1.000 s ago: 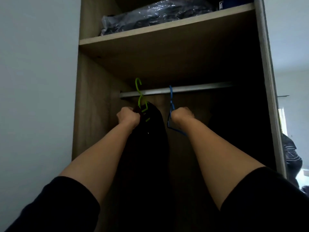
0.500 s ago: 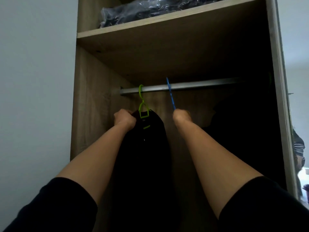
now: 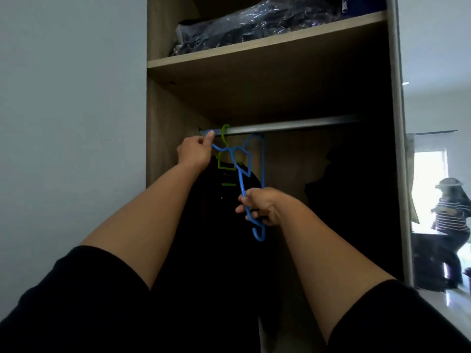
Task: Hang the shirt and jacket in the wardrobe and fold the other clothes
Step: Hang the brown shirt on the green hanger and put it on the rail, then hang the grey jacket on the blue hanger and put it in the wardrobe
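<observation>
Left hand (image 3: 195, 155) pinches the blue hanger (image 3: 240, 179) hook at the rail (image 3: 288, 126); green hanger (image 3: 225, 159) holds a dark garment (image 3: 221, 212). At 3 o'clock, right hand (image 3: 260, 207) grips the blue hanger's arm. Risk: tangled hangers dislodging the garment. Wardrobe (image 3: 267, 49) shelf at 12 o'clock holds bagged clothes (image 3: 254, 24)

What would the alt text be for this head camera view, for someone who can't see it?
A person's left hand pinches a blue hanger at the wardrobe rail, while the right hand holds its lower end. A green hanger carrying a dark garment hangs on the rail.
</observation>
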